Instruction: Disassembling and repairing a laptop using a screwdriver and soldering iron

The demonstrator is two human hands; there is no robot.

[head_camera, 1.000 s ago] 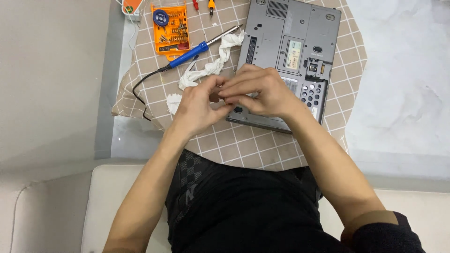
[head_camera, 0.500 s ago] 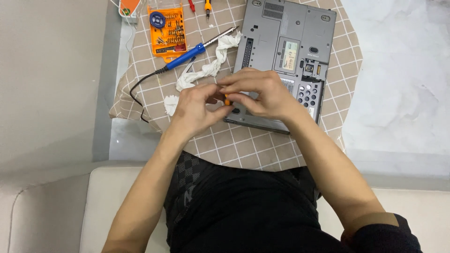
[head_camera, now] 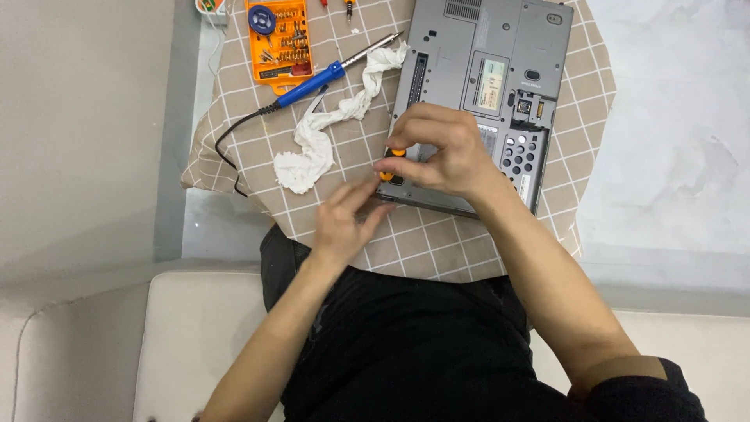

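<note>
Item: small orange screwdriver (head_camera: 393,160), pinched upright in right hand (head_camera: 441,152) at the upturned grey laptop (head_camera: 500,70) near-left corner, left hand (head_camera: 344,219) loosely spread beside; risk: tip slipping, stripping the screw.

So the left hand (head_camera: 344,219) isn't bunched up against the right hand (head_camera: 441,152) anymore. It's pulled back toward the person's body and now sits over the checkered cloth (head_camera: 437,242) just off the near left corner of the grey laptop (head_camera: 484,94), fingers loosely spread. With it out of the way, the small orange screwdriver (head_camera: 393,160) shows more clearly, pinched in the right hand's fingertips at the laptop's left edge. The camera view has also shifted a little.
</note>
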